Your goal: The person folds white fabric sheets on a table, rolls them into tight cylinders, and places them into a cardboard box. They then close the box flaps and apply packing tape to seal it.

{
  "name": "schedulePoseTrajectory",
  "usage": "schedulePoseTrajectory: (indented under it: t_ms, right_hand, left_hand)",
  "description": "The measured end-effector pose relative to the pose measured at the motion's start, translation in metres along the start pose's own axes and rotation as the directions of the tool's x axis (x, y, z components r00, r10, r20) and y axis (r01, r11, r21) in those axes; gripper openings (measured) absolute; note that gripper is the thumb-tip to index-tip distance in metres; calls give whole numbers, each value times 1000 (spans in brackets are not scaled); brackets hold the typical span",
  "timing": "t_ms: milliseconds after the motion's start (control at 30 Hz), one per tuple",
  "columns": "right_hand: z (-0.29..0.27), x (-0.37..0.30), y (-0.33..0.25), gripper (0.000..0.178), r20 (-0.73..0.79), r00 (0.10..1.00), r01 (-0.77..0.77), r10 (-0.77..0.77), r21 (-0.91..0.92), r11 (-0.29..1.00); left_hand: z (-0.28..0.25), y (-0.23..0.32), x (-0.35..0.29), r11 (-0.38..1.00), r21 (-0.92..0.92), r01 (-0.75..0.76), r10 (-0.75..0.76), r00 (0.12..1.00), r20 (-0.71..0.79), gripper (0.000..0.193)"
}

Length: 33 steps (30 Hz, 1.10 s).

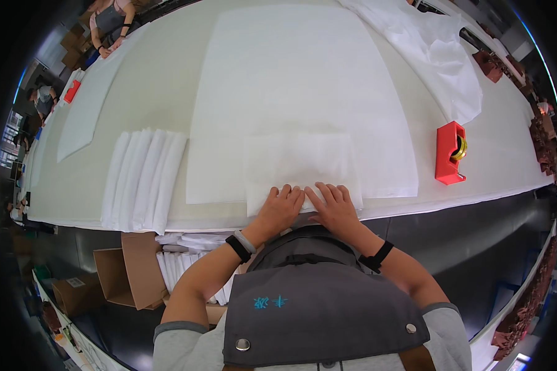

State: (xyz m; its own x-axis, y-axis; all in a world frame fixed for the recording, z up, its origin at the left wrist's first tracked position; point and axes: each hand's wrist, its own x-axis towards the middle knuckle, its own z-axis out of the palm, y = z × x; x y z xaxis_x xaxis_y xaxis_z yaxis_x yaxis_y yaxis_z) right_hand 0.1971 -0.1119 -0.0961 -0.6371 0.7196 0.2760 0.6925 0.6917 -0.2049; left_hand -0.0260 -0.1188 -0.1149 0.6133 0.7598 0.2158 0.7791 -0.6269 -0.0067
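A white piece of thin, cloth-like sheet lies folded in front of me, near the table's close edge. My left hand and my right hand are side by side on its near edge. Their fingers bend over that edge, with the thumbs low and partly hidden, gripping the material. Beneath it is a large flat white sheet that stretches to the far side of the table. Several folded white bundles lie in a row to the left of my hands.
A red tape dispenser stands on the pale table at the right. Loose white material is heaped behind it. Open cardboard boxes with white bundles sit below the table's front edge. Another person works at the far left.
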Motion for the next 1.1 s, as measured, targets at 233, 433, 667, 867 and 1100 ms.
schedulePoseTrajectory:
  t_ms: [233, 433, 667, 867, 1100]
  right_hand:
    - [10, 19, 30, 43, 152, 976, 170, -155, -87, 982]
    - [3, 47, 56, 39, 279, 935, 129, -219, 309, 942]
    - [-11, 26, 17, 54, -52, 970, 234, -240, -92, 968]
    - [-2, 41, 44, 39, 316, 923, 135, -222, 275, 952]
    - [-10, 56, 50, 66, 231, 959, 119, -161, 184, 976]
  left_hand:
    - [-17, -9, 6, 960, -277, 25, -36, 999, -37, 69]
    - [-13, -12, 15, 924, -378, 54, -72, 997, -32, 71]
    - [-2, -23, 15, 906, -419, 50, -30, 998, 53, 57]
    - [-25, -6, 14, 958, -284, -31, 7, 996, -87, 58]
    - [-15, -23, 23, 974, -225, 23, 0, 995, 103, 55]
